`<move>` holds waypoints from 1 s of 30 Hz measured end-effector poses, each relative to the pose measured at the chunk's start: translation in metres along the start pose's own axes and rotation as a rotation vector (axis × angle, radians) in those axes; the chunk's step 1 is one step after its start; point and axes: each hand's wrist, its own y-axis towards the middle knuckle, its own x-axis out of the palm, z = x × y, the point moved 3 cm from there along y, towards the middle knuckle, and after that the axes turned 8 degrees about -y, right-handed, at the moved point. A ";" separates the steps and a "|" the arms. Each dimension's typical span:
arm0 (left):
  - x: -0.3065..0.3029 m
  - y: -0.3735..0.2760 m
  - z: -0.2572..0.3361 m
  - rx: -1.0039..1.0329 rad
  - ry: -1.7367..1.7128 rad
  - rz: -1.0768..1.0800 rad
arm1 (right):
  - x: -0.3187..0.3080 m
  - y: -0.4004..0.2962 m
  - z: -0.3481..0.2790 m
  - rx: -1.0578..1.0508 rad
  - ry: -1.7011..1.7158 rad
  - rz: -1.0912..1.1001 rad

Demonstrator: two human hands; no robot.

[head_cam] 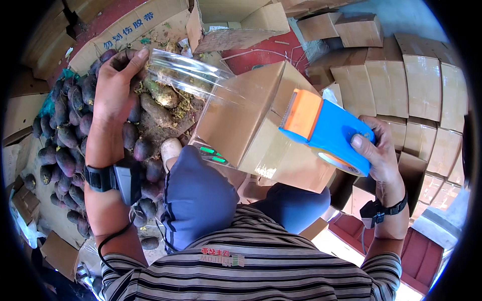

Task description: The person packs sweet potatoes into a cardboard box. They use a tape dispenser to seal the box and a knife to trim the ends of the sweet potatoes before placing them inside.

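Between my knees stands a closed cardboard box (241, 116), tilted in view, with a strip of clear tape along one side. My left hand (116, 82) pinches the end of a wide clear packing tape strip (188, 73) between thumb and fingers. The strip stretches from there to the box's top edge and seems to lie against its upper face. On the right, my right hand (376, 150) grips a blue tape dispenser (339, 131) with an orange guard at its toothed end. A tape roll (337, 161) shows at its lower side. The dispenser hangs over the box's near right part.
Many dark purplish root vegetables (67, 135) are heaped on the left. Paler, dirt-covered tubers (160, 94) lie beyond my left hand. An opened carton (237, 30) stands at the back. Stacked taped cartons (384, 82) fill the right side. A digital scale display (212, 154) glows green beside the box.
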 end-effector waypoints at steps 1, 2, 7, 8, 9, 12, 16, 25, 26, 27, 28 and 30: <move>0.004 -0.003 0.003 0.007 -0.003 0.019 | 0.001 0.002 0.002 0.003 -0.003 -0.005; 0.009 -0.006 0.005 0.013 -0.006 0.037 | 0.002 0.003 0.003 0.009 -0.014 -0.006; 0.006 -0.005 0.005 0.021 -0.007 0.023 | 0.014 0.009 0.004 0.054 0.004 -0.008; 0.004 -0.004 0.004 0.028 -0.017 0.018 | 0.015 0.010 0.005 0.057 -0.022 -0.013; 0.002 -0.004 0.004 0.035 -0.027 0.014 | 0.015 0.013 0.006 0.059 -0.048 -0.020; -0.002 -0.003 0.000 0.030 -0.009 0.024 | 0.019 0.016 0.007 0.067 -0.062 -0.028; 0.000 -0.006 -0.001 0.002 0.004 0.033 | 0.025 0.021 0.002 0.105 -0.075 -0.017; -0.012 -0.001 -0.078 -0.116 0.101 0.082 | 0.031 0.030 -0.011 0.139 -0.227 -0.039; -0.007 -0.004 -0.094 -0.146 0.139 0.131 | 0.032 0.030 -0.011 0.139 -0.235 -0.042; -0.004 -0.007 -0.114 -0.252 0.147 0.112 | 0.031 0.030 -0.009 0.139 -0.245 -0.044; 0.001 -0.010 -0.131 -0.297 0.173 0.099 | 0.031 0.030 -0.009 0.138 -0.254 -0.045; 0.011 -0.016 -0.166 -0.300 0.144 0.060 | 0.031 0.029 -0.008 0.145 -0.212 -0.040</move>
